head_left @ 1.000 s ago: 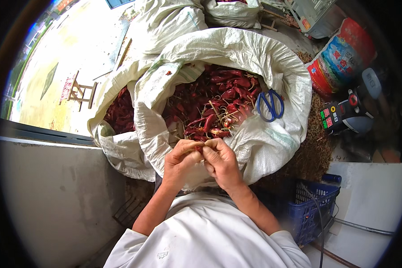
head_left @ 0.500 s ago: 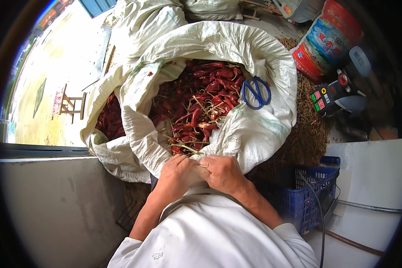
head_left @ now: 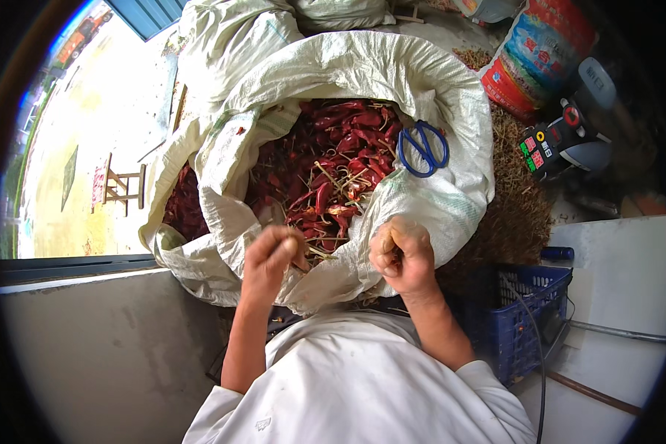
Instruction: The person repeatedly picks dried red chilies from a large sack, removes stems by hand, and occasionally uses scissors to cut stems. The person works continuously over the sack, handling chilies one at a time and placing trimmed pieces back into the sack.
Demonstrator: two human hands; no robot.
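Wearing a white shirt point(head_left: 355, 377), the person keeps both bare hands in front of the body, apart from each other. The left hand point(head_left: 272, 250) is above the near edge of the bag, beside the peppers, with its fingers bent inward. The right hand point(head_left: 404, 253) is curled into a loose fist above the right part of the same edge, its thumb side turned up. I cannot tell if either hand has something inside.

Near the right forearm, a blue plastic basket point(head_left: 512, 333) stands low, with a dark cable in front of it. Before the person is a large white woven bag point(head_left: 451, 196) with its edge rolled outward. Inside it lie many dark red dried peppers point(head_left: 340, 144), with thin pale stalks point(head_left: 324, 175) scattered over them. A pair of scissors point(head_left: 423, 148), with blue handles, rests on the right edge of this bag.

To the left, a second white bag point(head_left: 157, 214) also contains red peppers. On the right, dry plant scraps point(head_left: 522, 196) cover the floor. Farther away are a red and blue sack point(head_left: 544, 55), more white bags point(head_left: 237, 48) and a small wooden stool point(head_left: 124, 194).
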